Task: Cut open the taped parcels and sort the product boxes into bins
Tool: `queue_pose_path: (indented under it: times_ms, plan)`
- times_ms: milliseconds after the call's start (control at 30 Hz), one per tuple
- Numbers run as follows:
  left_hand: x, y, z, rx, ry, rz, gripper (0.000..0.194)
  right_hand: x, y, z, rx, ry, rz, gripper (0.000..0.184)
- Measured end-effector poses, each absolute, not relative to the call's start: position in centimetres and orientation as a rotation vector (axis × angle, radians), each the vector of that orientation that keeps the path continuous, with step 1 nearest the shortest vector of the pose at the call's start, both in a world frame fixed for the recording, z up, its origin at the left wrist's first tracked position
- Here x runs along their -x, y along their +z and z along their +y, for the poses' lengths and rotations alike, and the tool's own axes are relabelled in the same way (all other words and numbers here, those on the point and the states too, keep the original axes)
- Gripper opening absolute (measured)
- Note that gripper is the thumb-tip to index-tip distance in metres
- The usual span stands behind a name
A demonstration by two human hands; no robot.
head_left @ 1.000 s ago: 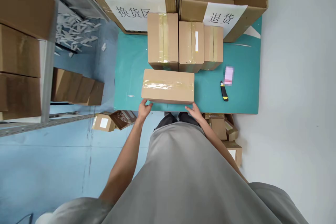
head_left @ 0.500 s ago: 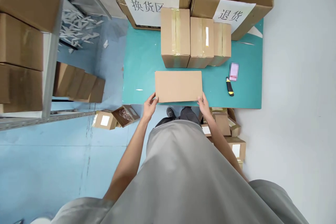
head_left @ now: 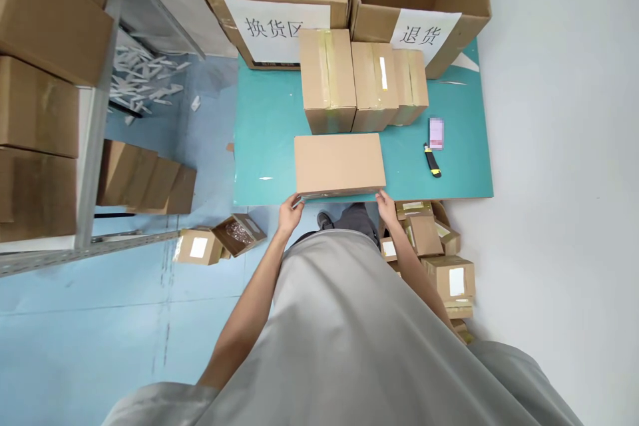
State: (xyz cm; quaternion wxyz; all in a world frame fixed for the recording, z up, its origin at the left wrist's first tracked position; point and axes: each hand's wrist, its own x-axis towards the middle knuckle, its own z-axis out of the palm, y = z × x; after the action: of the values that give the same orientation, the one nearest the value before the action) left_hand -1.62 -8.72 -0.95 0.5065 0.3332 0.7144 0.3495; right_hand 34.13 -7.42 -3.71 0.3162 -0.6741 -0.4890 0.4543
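Note:
A plain brown cardboard box [head_left: 339, 161] lies at the near edge of the green-topped table [head_left: 264, 146], its long side toward me. My left hand [head_left: 290, 212] is at its near left corner, fingers closed on the lower edge. At the near right corner, my right hand [head_left: 386, 208] has its thumb and fingers closed on the edge in the same way. The fingertips under the box are partly hidden. Just behind it stand three taped boxes, a tall one [head_left: 328, 83], a middle one [head_left: 374, 88] and a smaller one [head_left: 410, 88].
Two big open cartons with paper signs, left [head_left: 264, 30] and right [head_left: 419, 30], stand at the back. A box cutter [head_left: 432, 161] and a phone [head_left: 436, 134] lie on the right. Shelving [head_left: 92, 166] with boxes is at left; more boxes [head_left: 449, 279] sit on the floor.
The box's near face now shows a little, and both hands sit lower at its near corners. My view has shifted slightly; the cutter, phone and other boxes stay put on the table.

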Motion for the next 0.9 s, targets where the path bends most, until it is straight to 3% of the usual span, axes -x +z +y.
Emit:
queue_pose_path:
  times_ms: [100,267,400,567,800,900]
  plan:
    - [2.4,0.9,-8.6,-0.906,0.939,1.709,0.046,-33.9,-1.3,-7.8,1.819,1.137,-1.201,0.096]
    - [3.4,5.0,-7.8,-1.153,1.112,1.751,0.055,-33.4,4.1,-6.9,1.710,0.998,-1.218,0.083]
    - [3.6,5.9,-6.6,-1.185,1.105,1.796,0.057,-33.1,5.7,-5.2,1.686,0.943,-1.248,0.082]
    - [3.5,3.6,-6.3,-1.124,1.045,1.761,0.057,-33.7,3.4,-4.6,1.726,1.029,-1.269,0.088]
    - [4.5,-0.3,-7.6,-1.015,0.952,1.750,0.051,-36.2,-1.3,-6.6,1.868,1.023,-1.140,0.077]
    - [4.7,-2.1,-8.6,-0.922,0.807,1.765,0.058,-36.2,-3.2,-7.5,1.887,1.113,-1.150,0.067]
